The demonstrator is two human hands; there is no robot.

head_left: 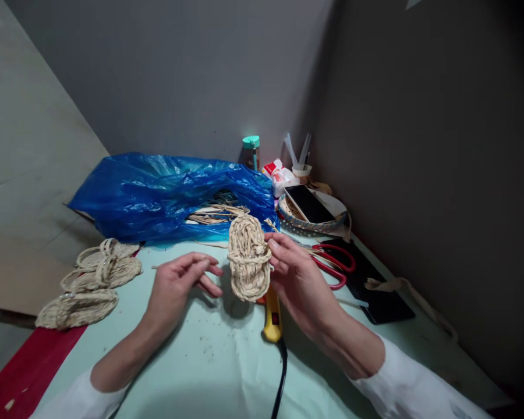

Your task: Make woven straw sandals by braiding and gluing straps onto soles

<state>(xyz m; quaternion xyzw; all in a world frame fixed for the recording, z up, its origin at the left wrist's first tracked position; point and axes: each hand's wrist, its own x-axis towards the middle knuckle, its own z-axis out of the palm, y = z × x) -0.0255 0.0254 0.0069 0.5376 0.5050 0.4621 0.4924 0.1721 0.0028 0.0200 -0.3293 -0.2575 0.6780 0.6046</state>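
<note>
While the right hand (297, 276) pinches its right edge between thumb and fingers, a small straw sandal (248, 276) is held up at the centre of the frame, its strap crossing the middle of the sole. The left hand (179, 279), left of centre, holds nothing; its thumb and fingers are partly bent and spread a little apart, their tips near the sandal's left edge but clear of it. Both wrists come out of white sleeves (402, 372) at the lower left and lower right.

Below the sandal, at lower centre, a yellow tool (272, 320) lies on the pale green table (192, 361), its black cord (283, 372) running to the bottom edge. Just beyond the right hand, right of centre, are red-handled scissors (332, 269) and a black slab (390, 307). More woven sandals (76, 308) sit at the left of the frame, by a red strip (43, 366) at the lower left.

Behind the hands, a blue bag (157, 195) spreads across the middle left, with loose straw (218, 214) at its mouth. Right of the bag, in the upper middle, stand a green-lidded jar (251, 154), a packet (280, 179) and a cup (301, 173) of white sticks; in front of these, a phone (311, 203) rests on a round basket (294, 223).
</note>
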